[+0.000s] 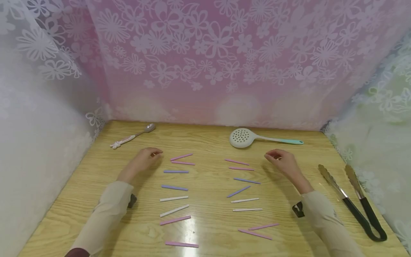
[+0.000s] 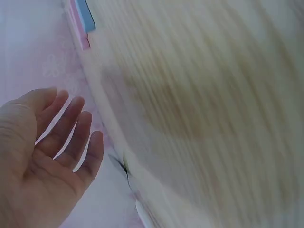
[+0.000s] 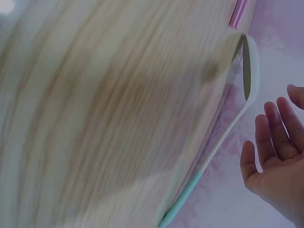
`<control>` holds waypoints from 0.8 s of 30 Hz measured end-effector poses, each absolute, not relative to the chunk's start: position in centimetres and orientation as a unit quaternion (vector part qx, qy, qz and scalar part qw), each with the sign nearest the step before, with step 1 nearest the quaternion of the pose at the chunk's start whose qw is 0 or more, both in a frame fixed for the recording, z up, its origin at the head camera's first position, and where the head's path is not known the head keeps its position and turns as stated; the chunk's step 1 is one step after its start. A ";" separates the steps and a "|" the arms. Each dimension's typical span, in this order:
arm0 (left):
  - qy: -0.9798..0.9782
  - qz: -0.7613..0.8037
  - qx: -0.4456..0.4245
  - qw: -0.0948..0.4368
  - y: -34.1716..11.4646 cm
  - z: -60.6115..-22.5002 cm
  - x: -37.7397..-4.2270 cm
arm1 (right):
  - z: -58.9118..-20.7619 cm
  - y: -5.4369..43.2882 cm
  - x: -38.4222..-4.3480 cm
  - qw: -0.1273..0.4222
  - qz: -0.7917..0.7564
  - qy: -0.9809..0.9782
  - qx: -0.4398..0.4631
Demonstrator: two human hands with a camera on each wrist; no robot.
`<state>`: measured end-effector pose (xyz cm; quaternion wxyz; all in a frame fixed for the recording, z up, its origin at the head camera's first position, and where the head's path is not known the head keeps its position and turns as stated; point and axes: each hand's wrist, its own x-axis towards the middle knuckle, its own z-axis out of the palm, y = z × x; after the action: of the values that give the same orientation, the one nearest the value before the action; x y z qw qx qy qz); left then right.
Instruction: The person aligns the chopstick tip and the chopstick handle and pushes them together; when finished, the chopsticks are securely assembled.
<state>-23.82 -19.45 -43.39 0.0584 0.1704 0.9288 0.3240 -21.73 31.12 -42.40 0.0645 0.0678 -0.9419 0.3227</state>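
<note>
My left hand (image 1: 144, 160) hovers over the left side of the table with relaxed, slightly bent fingers and nothing in them. Beyond it lies a spoon (image 1: 133, 137) with a pink-and-white figured handle. To its right runs a column of flat sticks, with pink sticks (image 1: 181, 157), blue sticks (image 1: 174, 187) and white sticks (image 1: 174, 210). My right hand (image 1: 284, 162) is likewise empty, fingers loosely bent, just in front of a skimmer (image 1: 242, 138) with a turquoise handle end. A second column of sticks, pink, blue (image 1: 246, 181) and white (image 1: 247, 210), lies to its left.
Metal tongs (image 1: 359, 207) with black handles lie spread at the right edge of the table. More pink sticks (image 1: 182, 244) lie near the front. A floral pink curtain (image 1: 212, 71) hangs behind the wooden table (image 1: 205, 139), with pale curtains at both sides.
</note>
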 end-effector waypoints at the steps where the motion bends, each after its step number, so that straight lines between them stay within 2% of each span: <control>1: 0.925 0.333 0.172 0.065 -19.2 -43.4 -23.9 | -42.4 30.9 -21.8 0.056 0.326 -0.941 0.067; 14: 0.897 0.362 0.222 0.120 -16.7 -44.1 -25.6 | -44.0 27.2 -23.4 -0.019 0.327 -0.935 0.137; 24: 0.903 0.349 0.216 0.127 -14.9 -44.9 -27.1 | -45.3 25.3 -24.7 -0.036 0.313 -0.932 0.179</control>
<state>-27.11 -14.93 -44.92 0.1272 0.2163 0.9028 0.3493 -24.70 25.26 -45.25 -0.0357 0.1793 -0.9320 0.3131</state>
